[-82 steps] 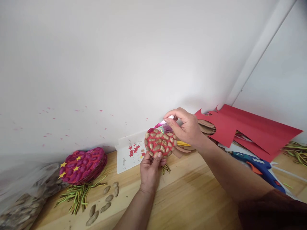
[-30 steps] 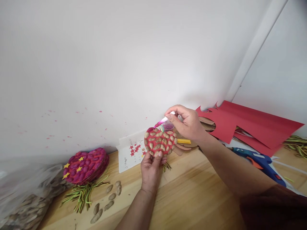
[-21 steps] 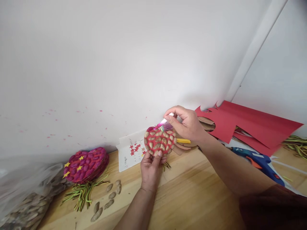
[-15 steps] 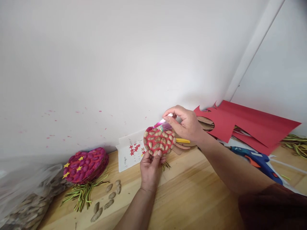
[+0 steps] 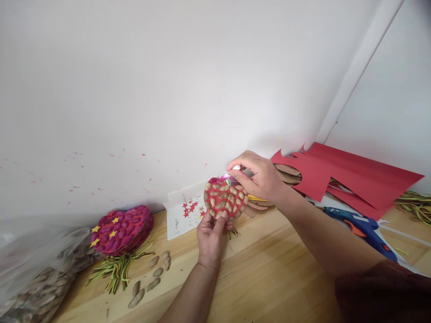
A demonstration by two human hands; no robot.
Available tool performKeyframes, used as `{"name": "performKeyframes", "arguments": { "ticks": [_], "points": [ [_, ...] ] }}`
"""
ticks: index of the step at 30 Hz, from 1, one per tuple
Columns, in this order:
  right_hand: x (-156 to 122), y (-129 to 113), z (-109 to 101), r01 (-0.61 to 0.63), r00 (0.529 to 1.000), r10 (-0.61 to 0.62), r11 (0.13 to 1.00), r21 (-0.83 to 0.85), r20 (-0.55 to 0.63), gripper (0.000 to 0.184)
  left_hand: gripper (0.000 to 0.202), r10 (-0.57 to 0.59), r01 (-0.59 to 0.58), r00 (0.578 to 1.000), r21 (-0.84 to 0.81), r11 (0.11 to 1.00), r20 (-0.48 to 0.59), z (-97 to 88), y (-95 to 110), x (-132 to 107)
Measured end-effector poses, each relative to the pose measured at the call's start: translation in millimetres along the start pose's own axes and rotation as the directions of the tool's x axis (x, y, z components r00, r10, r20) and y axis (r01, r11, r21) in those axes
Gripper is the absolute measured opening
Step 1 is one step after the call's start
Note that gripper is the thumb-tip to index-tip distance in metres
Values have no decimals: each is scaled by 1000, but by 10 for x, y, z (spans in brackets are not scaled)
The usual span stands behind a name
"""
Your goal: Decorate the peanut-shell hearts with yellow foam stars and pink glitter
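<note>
My left hand (image 5: pixel 212 240) grips the lower edge of a round red disc (image 5: pixel 225 200), thumb on the front. Rows of peanuts in their shells cover its face, most of them plain tan. Magenta paint shows on the peanuts along its top edge. My right hand (image 5: pixel 261 177) pinches a short white paintbrush (image 5: pixel 232 172) between thumb and fingers. Its magenta tip touches or nearly touches the top of the disc; exact contact is hard to see. Behind the disc, a paint container is mostly hidden.
At left, a stack of magenta peanut discs (image 5: pixel 124 233) with yellow stars and yarn fringe (image 5: pixel 112 271) lies beside a plastic bag of peanuts (image 5: pixel 43 287). Loose peanuts (image 5: pixel 153 283) dot the wooden table (image 5: pixel 262 269). Star cutouts on white paper (image 5: pixel 178 224), red card (image 5: pixel 357 175) and a blue glue gun (image 5: pixel 363 224) surround the hands.
The brush tip has shifted right along the disc's top edge, and my right hand has dipped slightly. My left hand keeps the disc in nearly the same place.
</note>
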State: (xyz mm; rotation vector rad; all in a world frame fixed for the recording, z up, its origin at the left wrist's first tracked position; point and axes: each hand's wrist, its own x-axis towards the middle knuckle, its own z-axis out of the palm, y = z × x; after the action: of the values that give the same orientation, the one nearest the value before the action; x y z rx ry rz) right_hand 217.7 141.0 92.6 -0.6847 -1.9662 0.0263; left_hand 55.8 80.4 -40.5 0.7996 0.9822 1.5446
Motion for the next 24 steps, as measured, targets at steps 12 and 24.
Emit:
{"name": "performKeyframes", "arguments": {
  "ticks": [12,24],
  "points": [
    [24,9,-1,43,998,-42,999,-12,53,9,41,5,-6,1000,32,999,12,2,12,4],
    [32,7,-2,80,995,-77,996,-38,67,9,41,-3,3,1000,28,1000,10,19,16,11]
  ]
}}
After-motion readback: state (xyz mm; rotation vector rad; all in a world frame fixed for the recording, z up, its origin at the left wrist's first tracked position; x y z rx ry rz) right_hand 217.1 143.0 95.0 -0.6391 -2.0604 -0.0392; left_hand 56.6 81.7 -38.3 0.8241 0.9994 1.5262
